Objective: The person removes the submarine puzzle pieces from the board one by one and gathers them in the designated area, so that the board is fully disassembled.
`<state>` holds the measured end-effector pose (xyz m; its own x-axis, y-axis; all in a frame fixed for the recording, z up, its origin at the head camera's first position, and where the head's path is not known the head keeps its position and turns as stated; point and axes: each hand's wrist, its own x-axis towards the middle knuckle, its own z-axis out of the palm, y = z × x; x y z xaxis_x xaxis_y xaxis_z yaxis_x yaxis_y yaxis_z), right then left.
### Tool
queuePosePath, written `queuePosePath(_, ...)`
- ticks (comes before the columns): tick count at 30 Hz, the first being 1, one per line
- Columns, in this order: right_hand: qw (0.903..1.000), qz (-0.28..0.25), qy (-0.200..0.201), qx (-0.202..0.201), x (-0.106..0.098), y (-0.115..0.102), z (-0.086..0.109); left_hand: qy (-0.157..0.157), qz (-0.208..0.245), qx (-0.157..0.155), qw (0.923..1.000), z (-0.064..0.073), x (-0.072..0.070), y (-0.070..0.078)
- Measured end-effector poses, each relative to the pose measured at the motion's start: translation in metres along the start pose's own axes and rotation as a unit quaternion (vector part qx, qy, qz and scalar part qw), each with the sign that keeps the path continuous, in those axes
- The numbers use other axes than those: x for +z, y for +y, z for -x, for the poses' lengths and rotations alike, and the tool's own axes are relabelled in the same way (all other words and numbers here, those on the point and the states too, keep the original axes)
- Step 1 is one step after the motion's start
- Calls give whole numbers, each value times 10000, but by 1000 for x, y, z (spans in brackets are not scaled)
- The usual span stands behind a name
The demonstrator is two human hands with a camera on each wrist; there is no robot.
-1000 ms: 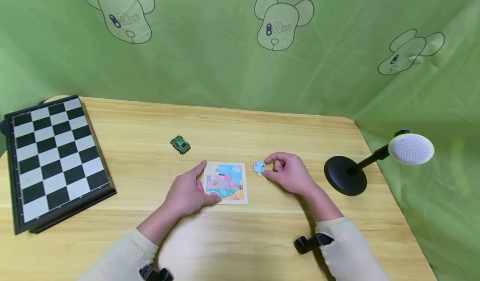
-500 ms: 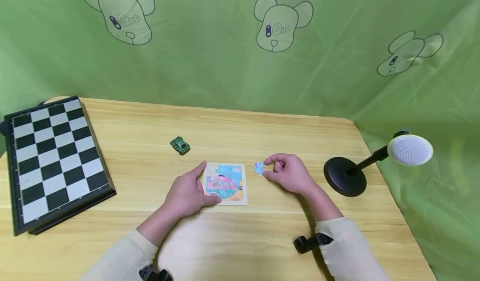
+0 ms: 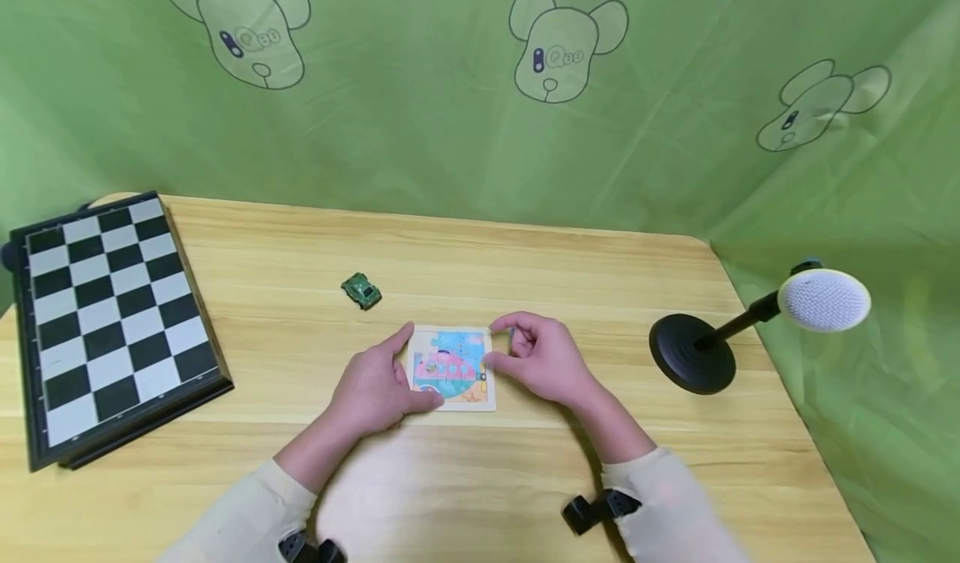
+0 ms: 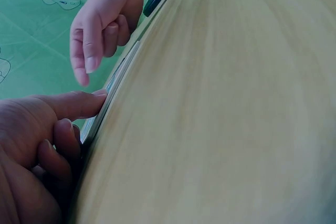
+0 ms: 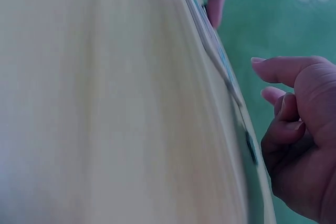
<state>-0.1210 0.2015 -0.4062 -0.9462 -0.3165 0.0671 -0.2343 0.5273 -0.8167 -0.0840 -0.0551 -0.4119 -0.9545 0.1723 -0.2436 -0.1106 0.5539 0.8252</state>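
Observation:
A jigsaw puzzle (image 3: 450, 366) in a pale square tray, with a pink and blue picture, lies flat on the table. My left hand (image 3: 377, 386) steadies it from the left, index finger along the upper left edge and thumb resting over the lower edge. My right hand (image 3: 546, 358) is at the tray's right side, thumb and index fingertips right at the border and spread apart. Nothing shows between them in the right wrist view, where the other fingers (image 5: 286, 124) curl in. A bit of blue, likely a jigsaw piece (image 3: 512, 330), shows behind the right index finger, mostly hidden.
A green toy car (image 3: 362, 291) stands behind the puzzle to the left. At the far left is a black and white chessboard (image 3: 120, 313). A lamp-like stand with a black round base (image 3: 692, 353) is at right. A green curtain (image 3: 420, 129) hangs behind the wooden table.
My right hand has moved left from around the blue jigsaw piece beside the tray to the tray's right border. My left hand and the tray have stayed put.

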Motion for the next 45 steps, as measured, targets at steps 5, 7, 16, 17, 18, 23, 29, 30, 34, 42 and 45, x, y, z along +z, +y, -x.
queuePosePath(5, 9997, 22, -251, 5, 15, -12, -6, -3, -5, 54, 10000, -1, 0, 0)
queuePosePath(7, 9994, 44, -356, 22, 20, -15, -9, -8, 10, 83, 10000, -1, 0, 0)
queuePosePath(16, 9973, 79, -729, 17, 37, -26, -19, 7, -5, 158, 9999, -2, 0, 0)
queuePosePath(17, 9970, 82, -775, 5, 38, -27, -20, 16, 7, 169, 9999, -2, 0, 0)
queuePosePath(18, 9966, 82, -823, 8, 39, -29, -21, 13, 9, 172, 9999, -2, 0, -1)
queuePosePath(23, 9945, 225, -1021, 80, 42, -34, -24, 33, -40, 229, 9997, -1, -1, -1)
queuePosePath(29, 9923, 397, -1137, 280, 44, -38, -28, 40, -77, 218, 9997, -1, -1, -2)
queuePosePath(30, 9921, 394, -1145, 333, 44, -39, -29, 43, -71, 210, 9997, -1, -1, -2)
queuePosePath(34, 9911, 295, -1171, 552, 46, -41, -31, 55, -29, 185, 9998, -1, -2, -2)
queuePosePath(42, 9915, 114, -1137, 624, 48, -38, -32, 54, -13, 176, 9998, -1, -1, -3)
queuePosePath(45, 9921, 86, -1110, 575, 49, -37, -32, 53, -33, 176, 9998, -1, -1, -3)
